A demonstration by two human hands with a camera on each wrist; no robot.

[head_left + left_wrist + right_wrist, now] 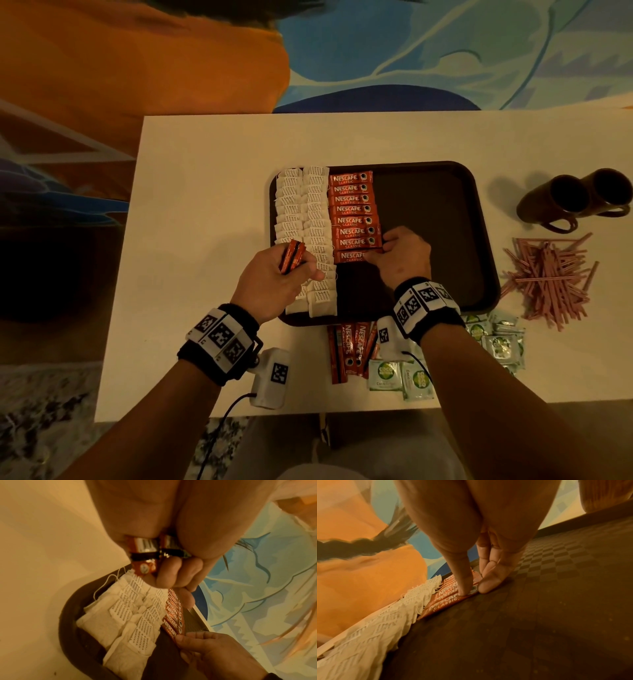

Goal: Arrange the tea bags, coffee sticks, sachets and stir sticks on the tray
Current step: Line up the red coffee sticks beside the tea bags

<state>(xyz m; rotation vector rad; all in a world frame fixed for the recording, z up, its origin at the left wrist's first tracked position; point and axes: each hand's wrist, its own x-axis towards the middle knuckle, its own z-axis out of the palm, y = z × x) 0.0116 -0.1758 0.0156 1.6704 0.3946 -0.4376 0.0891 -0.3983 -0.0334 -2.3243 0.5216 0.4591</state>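
Note:
A dark brown tray (442, 205) lies on the white table. Two columns of white tea bags (301, 219) fill its left side. Beside them runs a column of red coffee sticks (352, 209). My right hand (383, 251) pinches the right end of the nearest red stick (351, 257) in that column, thumb (464, 586) on top and fingertips (488, 586) at its edge. My left hand (294, 263) hovers over the tea bags (120, 615) and grips a small bunch of coffee sticks (291, 255), whose ends (145, 555) poke past the curled fingers.
More coffee sticks (349, 346) and green-white sachets (400, 377) lie at the table's near edge, further sachets (496, 339) to the right. A heap of pink stir sticks (548, 277) and two dark mugs (582, 198) sit right of the tray. The tray's right half is bare.

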